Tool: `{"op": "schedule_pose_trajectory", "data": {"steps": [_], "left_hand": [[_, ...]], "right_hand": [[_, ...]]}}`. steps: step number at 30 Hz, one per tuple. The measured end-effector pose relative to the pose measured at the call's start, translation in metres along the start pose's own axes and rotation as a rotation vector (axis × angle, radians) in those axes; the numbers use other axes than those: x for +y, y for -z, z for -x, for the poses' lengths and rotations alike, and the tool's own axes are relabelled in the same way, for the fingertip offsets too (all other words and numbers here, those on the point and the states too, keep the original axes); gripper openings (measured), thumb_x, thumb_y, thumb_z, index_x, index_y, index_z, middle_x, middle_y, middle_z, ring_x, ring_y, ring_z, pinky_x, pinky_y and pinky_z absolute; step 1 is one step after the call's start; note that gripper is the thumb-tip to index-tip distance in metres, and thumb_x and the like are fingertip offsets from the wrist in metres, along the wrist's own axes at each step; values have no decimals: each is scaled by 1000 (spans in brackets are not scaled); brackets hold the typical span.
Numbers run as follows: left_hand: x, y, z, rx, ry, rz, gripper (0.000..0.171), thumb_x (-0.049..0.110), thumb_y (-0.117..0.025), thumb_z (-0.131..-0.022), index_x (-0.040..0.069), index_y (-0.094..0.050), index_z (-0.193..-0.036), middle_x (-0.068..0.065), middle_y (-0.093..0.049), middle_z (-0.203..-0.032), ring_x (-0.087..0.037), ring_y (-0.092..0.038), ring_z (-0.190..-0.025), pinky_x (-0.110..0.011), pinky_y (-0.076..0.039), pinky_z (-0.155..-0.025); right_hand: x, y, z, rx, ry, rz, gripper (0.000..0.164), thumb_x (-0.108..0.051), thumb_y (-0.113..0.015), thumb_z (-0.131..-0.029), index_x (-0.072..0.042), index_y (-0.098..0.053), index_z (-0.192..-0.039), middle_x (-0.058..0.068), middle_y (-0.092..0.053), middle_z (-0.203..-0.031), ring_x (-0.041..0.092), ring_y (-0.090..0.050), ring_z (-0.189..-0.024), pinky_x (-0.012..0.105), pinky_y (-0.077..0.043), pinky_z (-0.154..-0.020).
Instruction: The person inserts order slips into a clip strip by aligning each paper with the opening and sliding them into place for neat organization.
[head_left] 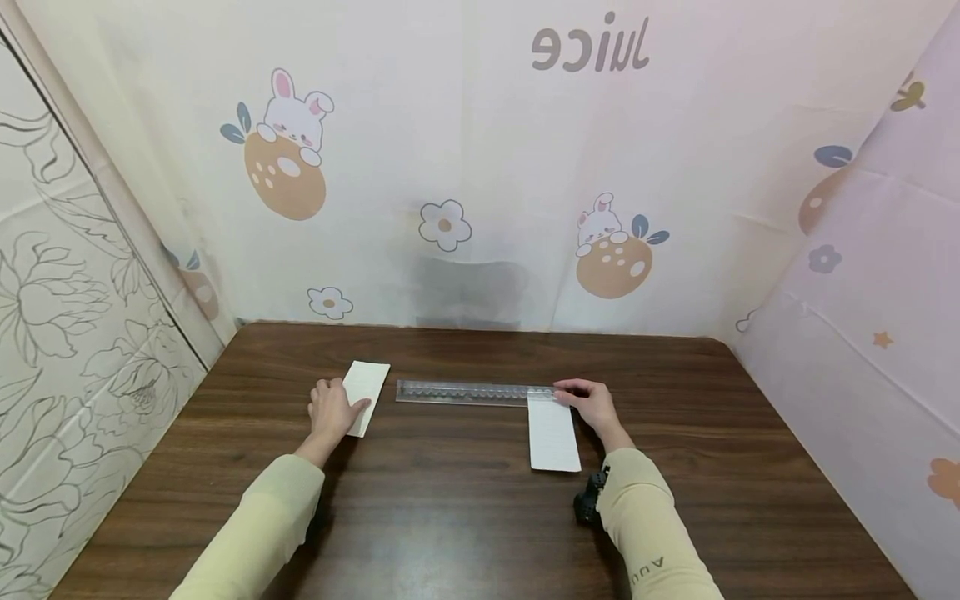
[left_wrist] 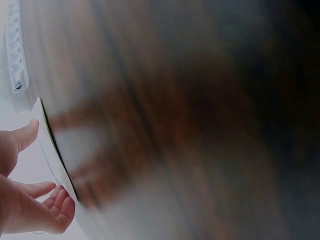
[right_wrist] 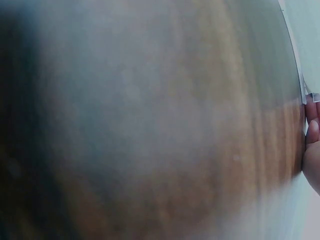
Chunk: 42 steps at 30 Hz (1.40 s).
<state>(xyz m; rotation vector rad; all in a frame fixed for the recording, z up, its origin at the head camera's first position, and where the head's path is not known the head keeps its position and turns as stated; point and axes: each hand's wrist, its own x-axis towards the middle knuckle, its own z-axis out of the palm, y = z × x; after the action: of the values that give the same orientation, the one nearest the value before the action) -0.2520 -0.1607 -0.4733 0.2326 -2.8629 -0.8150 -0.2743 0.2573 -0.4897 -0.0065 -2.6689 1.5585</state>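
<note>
Clear ruler (head_left: 461,393) flat on the dark wood surface (head_left: 450,517); right grip (head_left: 596,407) pinching its right end, left grip (head_left: 330,412) spread on the left white slip (head_left: 367,382).
Head: ruler's right end overlaps the top of the right white slip (head_left: 555,435); probably light, stiff, slick plastic, may crack if bent hard, best taken by ends or long edges; slips look thin, likely to slide or crease, so press flat or take an edge; left wrist: thumb and fingers apart at the left slip, ruler near; right wrist: fingers cut off at frame edge, can't tell hold firmness.
</note>
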Motion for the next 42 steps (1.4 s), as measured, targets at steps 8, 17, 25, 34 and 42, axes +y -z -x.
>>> {"op": "schedule_pose_trajectory", "data": {"steps": [8, 17, 25, 34, 42], "left_hand": [[0, 2, -2, -24, 21, -34, 55, 26, -73, -73, -16, -48, -99, -31, -41, -100, -43, -40, -93, -50, -37, -74], [2, 5, -4, -37, 37, -65, 55, 27, -74, -71, -16, -49, -95, -29, -42, -96, -40, -42, -88, -48, -40, -70], [4, 4, -6, 2, 25, -39, 63, 22, -78, -67, -17, -45, -103, -30, -43, -96, -41, -44, -90, -48, -42, -70], [4, 5, -7, -4, 54, 32, 55, 13, -77, -68, -12, -44, -103, -31, -52, -95, -44, -52, -86, -49, -44, -67], [4, 9, -7, -12, 75, 67, 49, 5, -71, -72, -9, -44, -110, -34, -53, -103, -47, -54, -86, -51, -43, -68]], "right_hand": [[-1, 0, 1, -7, -3, 0, 29, -23, -68, -78, -5, -67, -100, 12, -63, -103, 27, -51, -103, 41, -38, -89], [0, -1, 1, -4, -4, -5, 28, -22, -68, -78, -4, -67, -100, 12, -63, -103, 27, -51, -102, 41, -38, -88], [-1, -1, 1, 0, -1, -1, 28, -21, -68, -78, -4, -67, -100, 12, -63, -102, 26, -52, -102, 40, -39, -87], [-2, -1, 1, 0, -5, 1, 27, -21, -68, -78, -4, -67, -100, 13, -63, -103, 27, -51, -103, 40, -38, -88], [-2, -1, 0, 6, -6, 8, 27, -21, -68, -78, -4, -67, -100, 13, -63, -103, 27, -50, -104, 41, -36, -90]]}}
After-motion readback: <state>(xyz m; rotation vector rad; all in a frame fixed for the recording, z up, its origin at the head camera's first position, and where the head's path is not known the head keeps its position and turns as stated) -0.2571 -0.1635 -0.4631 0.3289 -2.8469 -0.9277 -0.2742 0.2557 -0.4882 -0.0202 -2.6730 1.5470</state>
